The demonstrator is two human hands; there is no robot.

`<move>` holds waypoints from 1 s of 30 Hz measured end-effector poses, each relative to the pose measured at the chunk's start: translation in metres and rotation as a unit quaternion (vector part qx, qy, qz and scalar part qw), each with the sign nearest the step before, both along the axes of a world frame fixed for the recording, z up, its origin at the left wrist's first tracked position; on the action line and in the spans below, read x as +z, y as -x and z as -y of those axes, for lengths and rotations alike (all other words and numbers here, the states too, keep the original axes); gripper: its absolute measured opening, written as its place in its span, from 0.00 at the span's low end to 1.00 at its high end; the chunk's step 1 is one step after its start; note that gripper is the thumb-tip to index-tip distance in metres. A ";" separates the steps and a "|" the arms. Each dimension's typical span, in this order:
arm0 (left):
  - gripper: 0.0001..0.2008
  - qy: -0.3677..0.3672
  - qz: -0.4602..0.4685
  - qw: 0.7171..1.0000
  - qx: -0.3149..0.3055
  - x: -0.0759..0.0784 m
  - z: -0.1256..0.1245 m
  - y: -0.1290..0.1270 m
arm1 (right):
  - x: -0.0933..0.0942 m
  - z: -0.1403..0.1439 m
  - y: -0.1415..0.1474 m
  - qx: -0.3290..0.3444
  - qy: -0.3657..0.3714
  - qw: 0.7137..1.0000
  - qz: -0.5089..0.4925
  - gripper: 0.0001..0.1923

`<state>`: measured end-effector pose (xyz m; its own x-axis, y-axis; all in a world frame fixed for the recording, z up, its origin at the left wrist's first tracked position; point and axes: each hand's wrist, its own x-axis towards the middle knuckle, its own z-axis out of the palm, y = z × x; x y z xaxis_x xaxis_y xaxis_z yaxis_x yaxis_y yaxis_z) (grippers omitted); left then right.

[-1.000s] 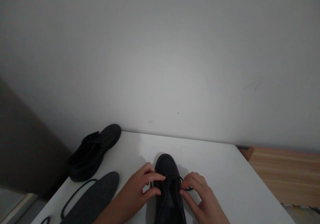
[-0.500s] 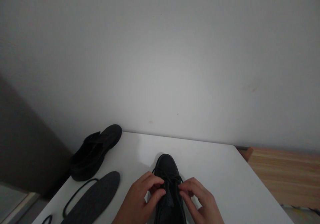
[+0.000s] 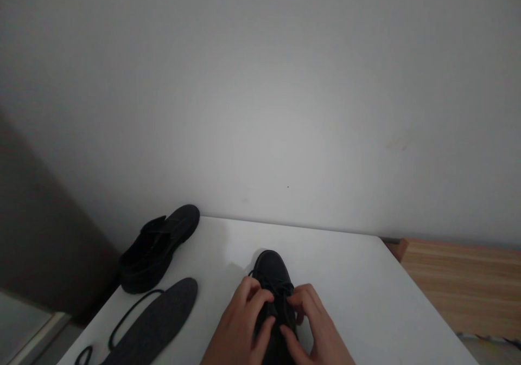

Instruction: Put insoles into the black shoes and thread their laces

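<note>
A black lace-up shoe (image 3: 273, 266) lies on the white table with its toe pointing away from me. My left hand (image 3: 246, 321) is at the left side of its lace opening, thumb and fingertips closed on the upper there. From the right, my right hand (image 3: 313, 327) has its thumb and bent fingers on the opposite side of the opening. Dark laces cross the shoe just beyond my fingertips. Both hands cover much of the opening, and the heel lies beyond the bottom edge of the view.
At the back left stands a second black shoe (image 3: 160, 251) without visible laces. In front of it lie a dark grey insole (image 3: 163, 319) and a loose black shoelace (image 3: 128, 316). The white table (image 3: 345, 278) meets a wall (image 3: 285, 110); a wooden surface (image 3: 459, 283) is at right.
Both hands have moved inward over the lace opening, and their fingers now cover more of it. The right thumb has shifted left. The view has shifted slightly.
</note>
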<state>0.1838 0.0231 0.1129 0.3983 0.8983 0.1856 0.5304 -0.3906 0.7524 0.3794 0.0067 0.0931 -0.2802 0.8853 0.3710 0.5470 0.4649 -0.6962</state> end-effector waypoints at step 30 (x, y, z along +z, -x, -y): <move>0.18 -0.075 -0.273 0.959 0.018 0.019 0.005 -0.023 | 0.041 0.005 0.032 -0.092 0.075 0.957 0.265 0.22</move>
<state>0.2066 0.0176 0.1317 0.4425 0.8925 0.0875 0.8439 -0.4475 0.2959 0.3478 0.0021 0.1344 -0.2291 0.9697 0.0849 0.9047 0.2443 -0.3489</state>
